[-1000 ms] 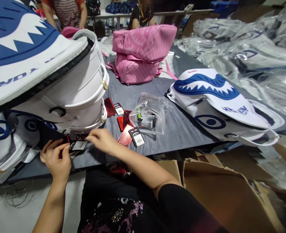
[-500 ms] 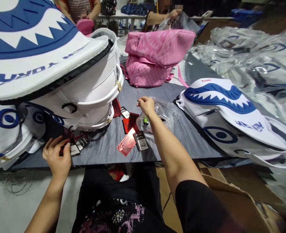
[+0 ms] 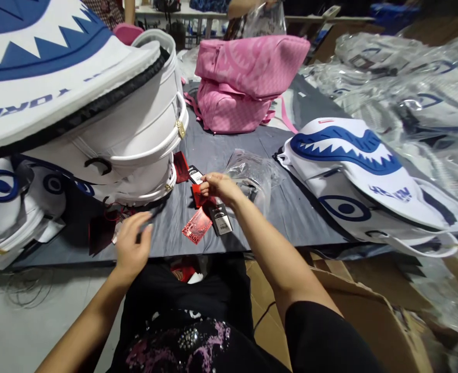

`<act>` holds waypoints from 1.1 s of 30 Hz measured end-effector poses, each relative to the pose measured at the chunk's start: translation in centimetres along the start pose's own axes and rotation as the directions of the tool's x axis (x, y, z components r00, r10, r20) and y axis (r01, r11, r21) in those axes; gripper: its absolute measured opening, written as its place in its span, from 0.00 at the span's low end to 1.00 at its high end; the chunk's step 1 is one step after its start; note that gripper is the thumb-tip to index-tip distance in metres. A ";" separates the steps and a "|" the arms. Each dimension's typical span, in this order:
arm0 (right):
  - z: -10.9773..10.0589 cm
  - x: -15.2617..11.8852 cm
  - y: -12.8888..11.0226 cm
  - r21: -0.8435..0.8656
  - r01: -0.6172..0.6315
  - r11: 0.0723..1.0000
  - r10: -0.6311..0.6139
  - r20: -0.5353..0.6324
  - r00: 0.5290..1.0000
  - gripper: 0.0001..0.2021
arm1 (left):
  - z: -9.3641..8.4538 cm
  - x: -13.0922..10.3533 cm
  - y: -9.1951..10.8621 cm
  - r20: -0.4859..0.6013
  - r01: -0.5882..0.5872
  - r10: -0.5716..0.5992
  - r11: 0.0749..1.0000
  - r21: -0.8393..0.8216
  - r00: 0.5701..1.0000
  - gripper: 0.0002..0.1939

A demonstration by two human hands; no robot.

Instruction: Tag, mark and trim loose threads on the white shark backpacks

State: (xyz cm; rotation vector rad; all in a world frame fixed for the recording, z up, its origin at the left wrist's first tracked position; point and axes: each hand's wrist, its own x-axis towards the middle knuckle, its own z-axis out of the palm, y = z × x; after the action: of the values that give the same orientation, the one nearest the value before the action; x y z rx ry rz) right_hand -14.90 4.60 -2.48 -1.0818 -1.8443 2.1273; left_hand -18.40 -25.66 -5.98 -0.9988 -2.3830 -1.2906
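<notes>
My left hand (image 3: pixel 132 244) is open, thumb and fingers apart, just right of a dark red tag (image 3: pixel 101 233) hanging by a white bag. That stack of white bags (image 3: pixel 147 140) with blue shark-mouth flaps rises above it. Over several hang tags at the table's middle, my right hand (image 3: pixel 222 187) is closed in a pinch; what the fingertips hold is hidden. Close below it lie a shiny red card (image 3: pixel 197 226) and a black tag with a white label (image 3: pixel 222 219). Beside that hand sits a crumpled clear plastic bag (image 3: pixel 248 166).
A pink backpack (image 3: pixel 248 85) stands at the table's back. On the right lies a white shark backpack (image 3: pixel 353 171), with plastic-wrapped bags (image 3: pixel 419 93) piled behind. Cardboard (image 3: pixel 353 311) is below the table edge. Other people's arms show at the far side.
My right hand has come down and left from holding up a thin red cord to the tags. My left hand has moved right, off the tags by the white stack. The view shifted slightly.
</notes>
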 end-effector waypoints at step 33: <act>-8.7 -2.3 6.1 -0.992 -0.063 0.110 -0.508 -0.110 0.854 0.16 | 21.0 8.3 2.8 0.357 0.498 -0.420 0.852 -0.160 0.834 0.15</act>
State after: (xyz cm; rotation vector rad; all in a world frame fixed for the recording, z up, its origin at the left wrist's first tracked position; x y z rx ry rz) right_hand -6.04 8.94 -6.99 -1.0758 -2.8300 0.0504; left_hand -20.56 -3.84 -11.99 -0.7462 -2.8894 -1.7486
